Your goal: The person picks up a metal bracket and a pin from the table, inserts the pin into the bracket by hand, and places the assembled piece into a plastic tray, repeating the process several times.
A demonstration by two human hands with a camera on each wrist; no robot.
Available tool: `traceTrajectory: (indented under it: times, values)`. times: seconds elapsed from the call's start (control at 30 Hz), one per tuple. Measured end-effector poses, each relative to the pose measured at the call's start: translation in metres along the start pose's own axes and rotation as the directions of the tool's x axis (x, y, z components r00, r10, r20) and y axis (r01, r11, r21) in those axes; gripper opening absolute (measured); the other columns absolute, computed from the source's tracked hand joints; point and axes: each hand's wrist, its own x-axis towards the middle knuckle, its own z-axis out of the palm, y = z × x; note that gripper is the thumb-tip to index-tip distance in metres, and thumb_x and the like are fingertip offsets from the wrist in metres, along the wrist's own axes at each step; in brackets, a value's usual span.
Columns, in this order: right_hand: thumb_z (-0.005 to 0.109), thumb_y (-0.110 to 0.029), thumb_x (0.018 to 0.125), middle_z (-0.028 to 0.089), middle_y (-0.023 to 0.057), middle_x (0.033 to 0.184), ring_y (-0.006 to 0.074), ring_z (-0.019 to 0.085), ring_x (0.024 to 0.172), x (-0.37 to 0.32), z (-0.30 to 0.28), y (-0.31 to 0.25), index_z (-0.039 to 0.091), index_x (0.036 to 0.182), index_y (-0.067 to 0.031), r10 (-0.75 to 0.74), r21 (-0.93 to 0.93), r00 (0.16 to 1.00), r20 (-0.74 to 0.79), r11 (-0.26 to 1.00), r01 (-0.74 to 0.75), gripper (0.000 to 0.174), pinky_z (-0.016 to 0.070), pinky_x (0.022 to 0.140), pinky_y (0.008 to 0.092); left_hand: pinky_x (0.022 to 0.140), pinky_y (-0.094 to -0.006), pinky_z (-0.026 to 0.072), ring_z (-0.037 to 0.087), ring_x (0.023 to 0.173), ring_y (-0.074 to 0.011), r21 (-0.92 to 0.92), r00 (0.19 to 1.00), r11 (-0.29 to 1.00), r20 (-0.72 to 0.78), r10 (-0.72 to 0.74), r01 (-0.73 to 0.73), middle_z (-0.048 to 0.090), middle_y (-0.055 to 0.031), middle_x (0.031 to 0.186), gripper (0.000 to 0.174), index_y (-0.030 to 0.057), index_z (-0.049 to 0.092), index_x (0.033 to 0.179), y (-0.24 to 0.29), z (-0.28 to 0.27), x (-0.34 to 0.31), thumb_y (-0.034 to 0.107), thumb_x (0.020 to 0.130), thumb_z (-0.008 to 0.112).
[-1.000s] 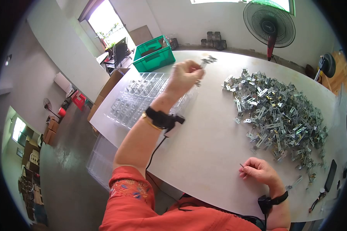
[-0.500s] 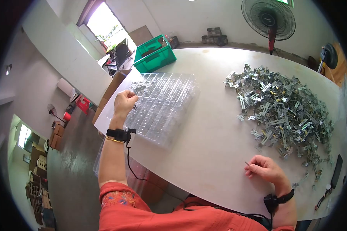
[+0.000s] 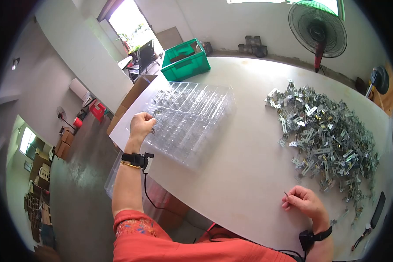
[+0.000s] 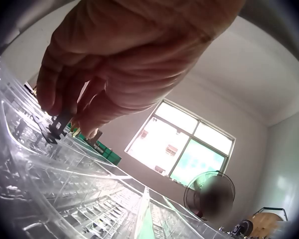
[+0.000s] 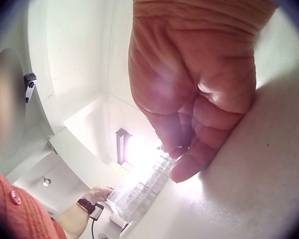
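Observation:
The left hand [image 3: 141, 125] is over the left side of a clear compartment tray [image 3: 183, 126], pinching a small metal part [image 3: 156, 112]. Close up in the left wrist view, dark metal pieces [image 4: 58, 127] hang from the fingertips of the left hand [image 4: 124, 59] above the tray's clear dividers. The right hand [image 3: 305, 201] rests on the table near its front edge, thumb and forefinger pinching a thin, small piece [image 3: 286, 193]. In the right wrist view the right hand [image 5: 194, 79] has curled fingers that mostly hide the piece.
A large heap of metal brackets [image 3: 327, 135] lies on the table's right side. Behind the tray stands a green crate [image 3: 186, 65]. A black strap-like object [image 3: 377, 209] lies at the right edge, and a fan [image 3: 317, 30] stands beyond the table. A cable hangs from the left wrist.
The left hand has swung from near the green crate to the tray's left side, carrying metal parts. The right hand keeps its pinch in nearly the same place. The head view has shifted slightly.

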Motion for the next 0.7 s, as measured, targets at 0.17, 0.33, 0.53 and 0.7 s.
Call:
traceTrajectory:
  times: [0.17,0.33,0.53,0.7]
  values:
    - [0.061,-0.013,0.101,0.07,0.01,0.092,0.0153,0.069,0.084,0.0006,-0.0006,0.0002,0.063,0.101,0.0026,0.007,-0.009,1.0,0.002,1.0,-0.007,0.016,0.0557,0.078,0.028,0.068,-0.0328,0.0552,0.071,0.071,-0.0217,-0.004,0.991,0.999,-0.127,0.034,-0.035,0.074,-0.0138,0.078,0.021,-0.001,0.074,0.088,-0.0057,-0.0036,0.0037,0.018,0.078,0.077]
    - [0.06,-0.011,0.101,0.07,0.0108,0.092,0.0168,0.069,0.083,0.0,0.0018,-0.0018,0.063,0.101,0.0035,0.004,0.022,1.0,-0.014,1.0,-0.003,0.015,0.0565,0.078,0.029,0.068,-0.0333,0.055,0.071,0.07,-0.0216,-0.009,0.995,0.999,-0.096,0.038,-0.039,0.074,-0.0128,0.077,0.02,0.0002,0.074,0.086,-0.005,0.0021,0.0029,0.019,0.079,0.077]
    - [0.06,-0.011,0.1,0.07,0.0116,0.092,0.0181,0.07,0.083,0.0011,0.0009,-0.0007,0.063,0.101,0.0037,0.011,0.055,1.0,-0.022,0.998,-0.01,0.015,0.0571,0.078,0.0299,0.068,-0.0332,0.0549,0.07,0.07,-0.0212,-0.002,0.997,1.0,-0.068,0.019,-0.019,0.073,-0.0124,0.076,0.018,0.0008,0.074,0.084,-0.0047,0.0052,0.0004,0.018,0.078,0.077]
    - [0.06,-0.011,0.1,0.07,0.0117,0.091,0.0183,0.07,0.083,0.0017,-0.0002,0.0007,0.063,0.101,0.0035,0.013,0.071,1.0,-0.027,0.997,-0.012,0.014,0.0572,0.078,0.0301,0.069,-0.0316,0.0537,0.068,0.073,-0.0179,-0.003,0.998,0.999,0.031,0.048,-0.048,0.073,-0.0117,0.079,0.022,-0.0017,0.073,0.089,-0.0019,0.005,-0.0026,0.018,0.079,0.076]
